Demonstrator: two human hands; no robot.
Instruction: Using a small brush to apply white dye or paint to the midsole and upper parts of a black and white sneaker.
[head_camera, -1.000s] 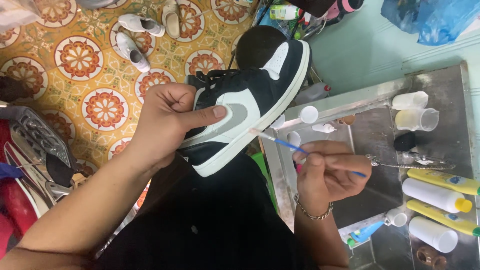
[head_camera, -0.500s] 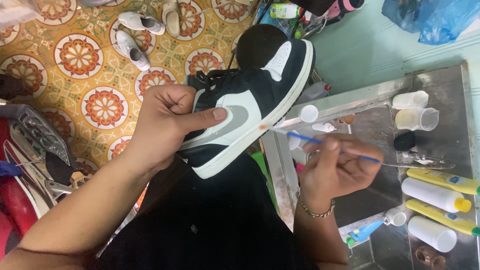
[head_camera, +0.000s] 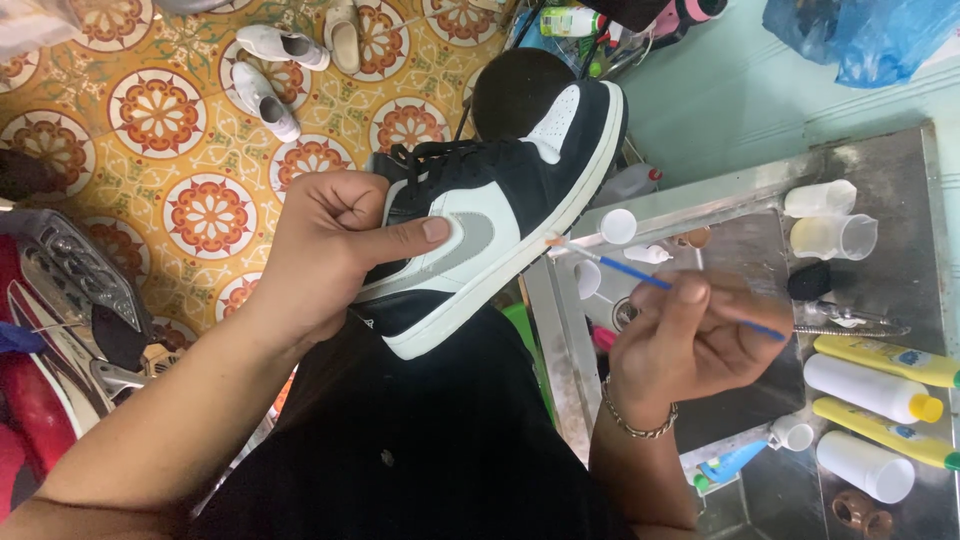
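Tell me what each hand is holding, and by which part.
The left hand holds the black and white sneaker by its heel end, thumb across the side. The right hand holds a thin blue brush by its handle.

Your left hand (head_camera: 330, 250) is holding the sneaker (head_camera: 500, 215) at frame centre; your right hand (head_camera: 690, 340) sits lower right, brush (head_camera: 660, 285) tip touching the sole edge; bottles (head_camera: 875, 385) are lying far right.

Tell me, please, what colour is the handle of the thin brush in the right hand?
Blue, with a pale tip, on the brush held by the right hand; the head view shows it.
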